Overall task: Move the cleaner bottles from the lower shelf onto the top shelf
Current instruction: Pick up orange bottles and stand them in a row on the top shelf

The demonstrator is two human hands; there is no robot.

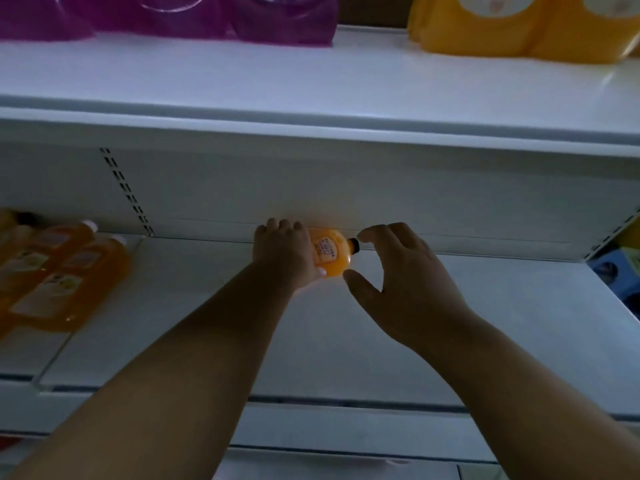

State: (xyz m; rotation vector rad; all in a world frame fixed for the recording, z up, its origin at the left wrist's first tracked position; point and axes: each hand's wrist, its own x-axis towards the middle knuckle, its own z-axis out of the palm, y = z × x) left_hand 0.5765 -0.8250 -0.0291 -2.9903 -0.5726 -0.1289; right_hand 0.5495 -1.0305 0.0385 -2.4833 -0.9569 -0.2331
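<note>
An orange cleaner bottle (330, 255) with a black cap lies on its side at the back of the lower shelf (485, 306), cap pointing right. My left hand (282, 254) is wrapped around its base end. My right hand (398, 271) hovers just right of the bottle, fingers spread, fingertips close to the cap, holding nothing. The top shelf (311, 88) runs across above, with orange cleaner bottles (519, 26) standing at its back right.
Purple refill pouches (173, 15) stand at the back left of the top shelf. Several orange bottles (59, 275) lie on the neighbouring lower shelf at the left. Blue and yellow packages (620, 268) sit past the right upright.
</note>
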